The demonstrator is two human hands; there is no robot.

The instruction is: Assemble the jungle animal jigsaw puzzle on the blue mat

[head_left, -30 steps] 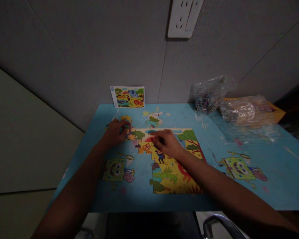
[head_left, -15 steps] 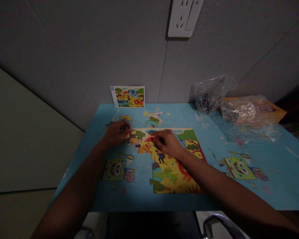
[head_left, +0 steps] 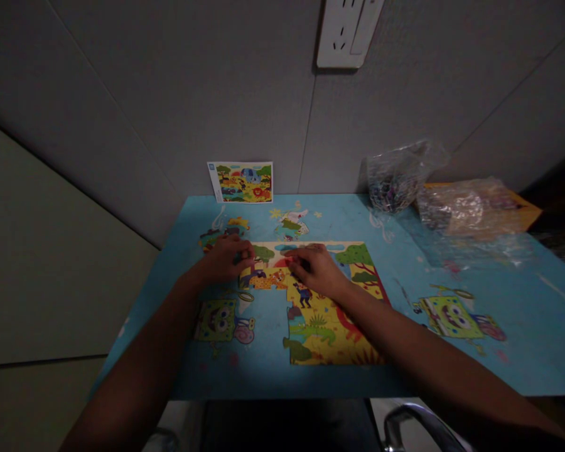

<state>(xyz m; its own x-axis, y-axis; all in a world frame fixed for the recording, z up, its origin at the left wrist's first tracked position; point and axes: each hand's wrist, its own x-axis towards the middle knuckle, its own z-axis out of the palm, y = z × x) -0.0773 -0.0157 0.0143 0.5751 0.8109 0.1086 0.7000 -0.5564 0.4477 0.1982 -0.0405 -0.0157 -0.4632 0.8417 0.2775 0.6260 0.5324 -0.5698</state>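
A partly assembled jigsaw puzzle (head_left: 320,333) with a bright animal scene lies on the blue table. My left hand (head_left: 223,258) is at its upper left corner, fingers bent and pinched on a puzzle piece (head_left: 247,280) that sits against the leopard piece (head_left: 277,279). The fingers partly cover that piece. Over the upper middle of the puzzle rests my right hand (head_left: 316,269), its thumb and forefinger apart and touching the picture, with nothing visible between them. Several loose puzzle pieces (head_left: 209,240) lie just beyond my left hand.
A picture card (head_left: 245,183) of the same scene leans on the wall. At the back right are a clear plastic bag (head_left: 393,185) with dark contents and more plastic wrapping (head_left: 471,213) over something orange. A power socket (head_left: 341,37) is on the wall above.
The puzzle piece under my left hand was tilted and apart; now it lies flat against the leopard piece. My left hand has moved slightly right and nearer. My right hand stays put.
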